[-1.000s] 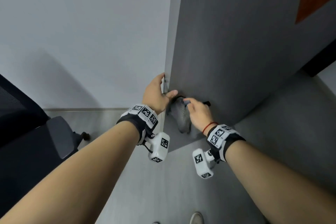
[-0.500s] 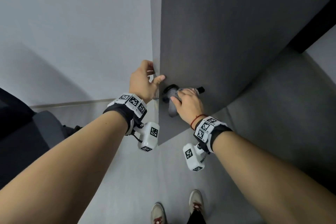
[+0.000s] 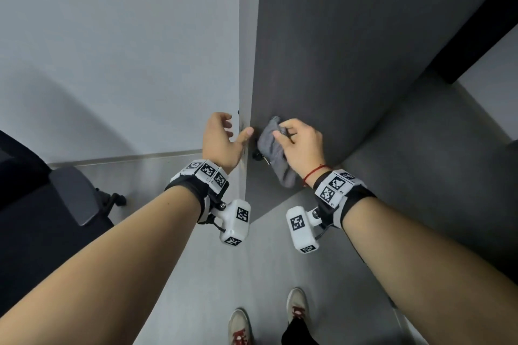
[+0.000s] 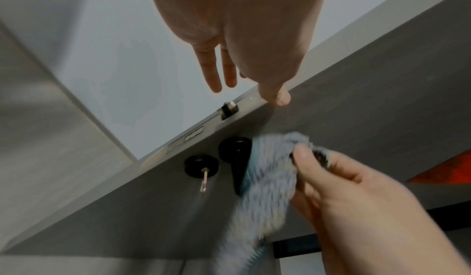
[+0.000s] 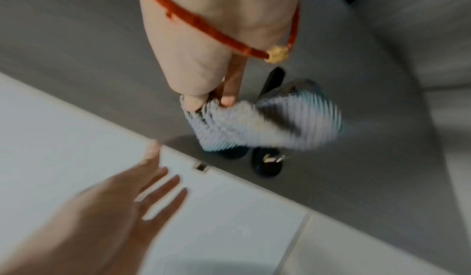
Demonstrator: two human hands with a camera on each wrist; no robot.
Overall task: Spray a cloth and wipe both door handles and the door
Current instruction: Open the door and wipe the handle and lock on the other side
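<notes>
From the head view, the left hand [image 3: 221,140] sits at the edge of the grey door [image 3: 350,50], fingers loosely spread and thumb resting on the door face, probably to steady the leaf while it is wiped. Just right of that thumb, the right hand [image 3: 301,145] pinches a grey cloth [image 3: 273,148] bunched over the black door handle [image 3: 256,154], its tail hanging below the wrist.

The left wrist view shows relaxed fingers [image 4: 214,74] holding nothing and the thumb tip touching the door's corner beside the metal latch plate [image 4: 224,112]. Below it stand a round black rose and lever, with the ribbed, fluffy cloth draped on the lever, and a keyhole rose [image 4: 201,165] with a small key hanging from it.

The right wrist view is blurred; thumb and forefinger clamp the soft ribbed cloth, which covers most of the smooth lever.
</notes>
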